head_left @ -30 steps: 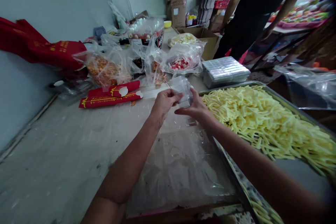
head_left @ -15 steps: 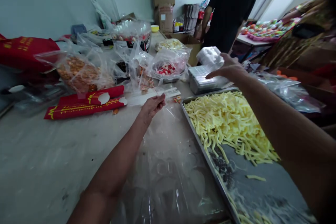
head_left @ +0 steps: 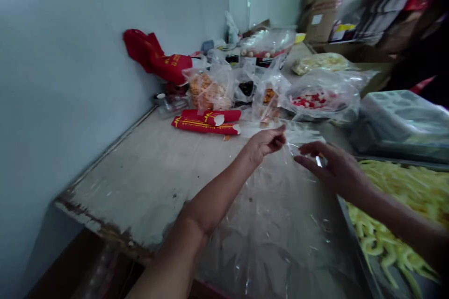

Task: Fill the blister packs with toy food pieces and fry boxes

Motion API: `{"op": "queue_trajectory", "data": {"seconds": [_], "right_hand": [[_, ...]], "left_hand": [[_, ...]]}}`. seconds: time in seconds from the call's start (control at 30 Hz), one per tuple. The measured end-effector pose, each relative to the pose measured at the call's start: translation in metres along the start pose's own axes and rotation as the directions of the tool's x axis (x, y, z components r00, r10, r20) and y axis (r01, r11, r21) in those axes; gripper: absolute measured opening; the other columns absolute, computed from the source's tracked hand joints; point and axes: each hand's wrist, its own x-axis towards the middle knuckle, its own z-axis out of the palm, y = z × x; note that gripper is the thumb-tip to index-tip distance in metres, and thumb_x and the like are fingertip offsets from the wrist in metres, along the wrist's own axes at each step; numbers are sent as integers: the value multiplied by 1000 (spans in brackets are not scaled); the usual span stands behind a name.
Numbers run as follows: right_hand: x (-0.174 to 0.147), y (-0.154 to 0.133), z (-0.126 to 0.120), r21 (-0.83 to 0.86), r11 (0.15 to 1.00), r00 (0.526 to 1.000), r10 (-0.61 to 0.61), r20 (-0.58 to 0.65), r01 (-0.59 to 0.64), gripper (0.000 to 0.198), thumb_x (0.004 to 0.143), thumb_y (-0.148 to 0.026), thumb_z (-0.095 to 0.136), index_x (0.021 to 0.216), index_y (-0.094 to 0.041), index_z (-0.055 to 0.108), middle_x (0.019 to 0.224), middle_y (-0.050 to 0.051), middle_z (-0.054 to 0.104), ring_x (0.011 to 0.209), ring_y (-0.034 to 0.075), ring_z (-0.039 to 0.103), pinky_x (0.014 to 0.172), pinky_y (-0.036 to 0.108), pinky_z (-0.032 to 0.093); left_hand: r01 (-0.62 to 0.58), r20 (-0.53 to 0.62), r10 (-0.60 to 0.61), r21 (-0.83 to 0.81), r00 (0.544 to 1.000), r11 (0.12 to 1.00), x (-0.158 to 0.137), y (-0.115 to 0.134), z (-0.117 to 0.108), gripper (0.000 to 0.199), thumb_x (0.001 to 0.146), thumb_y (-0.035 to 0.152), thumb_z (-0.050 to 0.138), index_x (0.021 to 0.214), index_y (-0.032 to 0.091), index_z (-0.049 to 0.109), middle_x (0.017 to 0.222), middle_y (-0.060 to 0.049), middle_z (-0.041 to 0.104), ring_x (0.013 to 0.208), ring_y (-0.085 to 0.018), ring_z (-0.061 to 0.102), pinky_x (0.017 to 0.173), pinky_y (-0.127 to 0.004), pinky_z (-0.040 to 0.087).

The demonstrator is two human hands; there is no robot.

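a pale blue wall [head_left: 80,46] rose along the left side; below it spread a whitish table [head_left: 133,177], its near edge chipped and brown; a clear plastic sheet [head_left: 266,229] lay flat over the part of the table beneath the two hands, glinting in creases; a metal tray [head_left: 360,248] sat at the right, heaped with yellow strips [head_left: 403,182]; just beyond the tray stood a stack of clear containers [head_left: 403,117]; cardboard boxes [head_left: 319,21] were piled in the far background; a clear bag of red and white pieces [head_left: 328,96] rested left of the containers, and a clear bag of orange pieces [head_left: 210,91] stood farther left; a red cloth [head_left: 168,63] with yellow lettering leaned by the wall; two red packets [head_left: 206,126] with yellow marks lay in front of the orange bag.

the right hand [head_left: 333,166] hung over the sheet near the tray, thumb and forefinger parted with a small gap between their tips; something small and shiny showed by its fingers, too blurred to name; the left hand [head_left: 268,142] was just beside it, fingers curled in and thumb pressed to them; whether they pinched anything could not be told, though a thin clear glint showed close to the tips; pale strips [head_left: 305,135] lay just behind both hands; a small orange bit [head_left: 226,138] lay by the red packets.
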Motion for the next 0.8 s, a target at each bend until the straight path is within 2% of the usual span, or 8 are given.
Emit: {"op": "queue_trajectory", "data": {"seconds": [0.17,0.3,0.43,0.5,0.57,0.63,0.7,0.8], "right_hand": [[-35,-40,42,88,994,997,71,-2,-71,32,96,-53,59,107,-23,63,97,8,70,83,24,65,64,34,48],[-37,-42,33,-129,992,997,-23,-68,14,22,91,-41,67,104,-23,67,101,8,72,98,29,66,85,42,48],[-38,-25,10,-27,998,984,58,-168,-63,6,87,-30,67,88,-24,69,84,3,72,79,22,67,76,35,48],[-41,-15,0,-106,992,980,47,-193,-69,5,86,-25,65,88,-23,69,83,3,71,78,22,66,75,35,47],[-44,-6,-4,-286,958,996,-21,-88,-5,11,88,-21,60,91,-23,71,85,5,72,83,24,64,78,36,44],[-48,-3,-3,-444,890,991,-53,124,104,18,90,-16,57,96,-23,72,90,7,73,90,26,63,81,38,41],[-53,-3,5,-507,839,951,-38,307,197,19,91,-14,58,101,-22,73,95,9,73,94,27,61,83,39,38],[-60,-8,23,-467,841,895,-42,444,271,18,94,-23,65,110,-21,72,103,10,72,98,28,61,84,39,37]], "left_hand": [[-158,-47,179,294,983,943,-26,-7,-4,33,86,29,78,66,13,55,58,3,52,45,-2,41,43,-13,29],[-141,-22,161,366,987,920,-27,5,-8,33,94,27,68,69,15,50,60,4,45,49,-3,43,46,-12,31],[-242,39,260,513,965,824,-28,2,-26,25,86,35,77,82,16,61,84,-5,64,84,-16,65,77,-27,53],[-377,170,381,724,909,578,-34,-6,-47,40,69,31,91,100,20,68,117,-9,68,121,-27,58,106,-44,45],[-462,391,379,880,839,113,-41,-12,-73,54,65,30,93,114,25,70,144,-9,58,142,-33,40,120,-59,21],[-432,499,273,860,823,-270,-47,-13,-100,47,78,37,83,122,26,69,151,-10,53,146,-35,36,119,-69,8],[-363,479,245,843,843,-397,-52,-9,-121,41,87,39,72,126,27,68,151,-10,54,145,-35,39,118,-71,8],[-321,469,261,830,844,-456,-56,3,-141,48,87,42,71,132,26,66,151,-10,54,145,-34,41,120,-62,18]]}}
